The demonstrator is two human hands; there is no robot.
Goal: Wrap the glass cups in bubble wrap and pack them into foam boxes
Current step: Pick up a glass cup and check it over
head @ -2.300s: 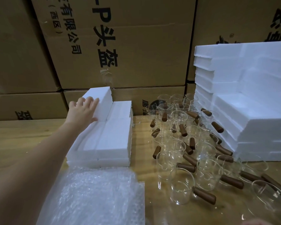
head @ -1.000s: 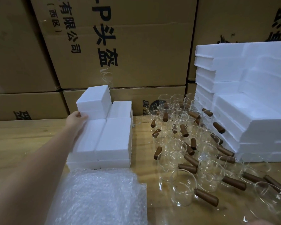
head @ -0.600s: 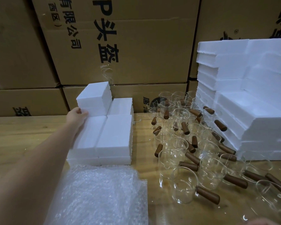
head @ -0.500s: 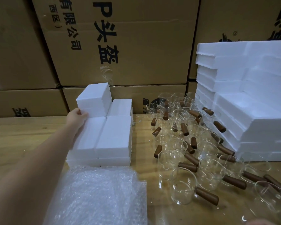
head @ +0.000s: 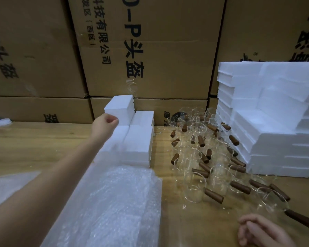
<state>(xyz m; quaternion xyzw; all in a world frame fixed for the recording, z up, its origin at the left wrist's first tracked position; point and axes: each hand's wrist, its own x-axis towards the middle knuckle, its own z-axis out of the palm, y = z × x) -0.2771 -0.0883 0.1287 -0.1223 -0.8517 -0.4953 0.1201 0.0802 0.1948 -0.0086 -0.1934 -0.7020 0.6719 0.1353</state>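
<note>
Wooden tabletop (head: 34, 139) | left hand (head: 104, 124) fingers (head: 113, 120) pinching corner of top foam box (head: 120, 107), box lying at 1 o'clock | right hand (head: 260, 232) resting, fingers loosely curled

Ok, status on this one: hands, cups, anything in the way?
Left hand curled at top foam box corner, grip unclear; right hand idle, empty. Glass cups bare, none wrapped. Bubble wrap flat in front; nothing blocking cups.
</note>
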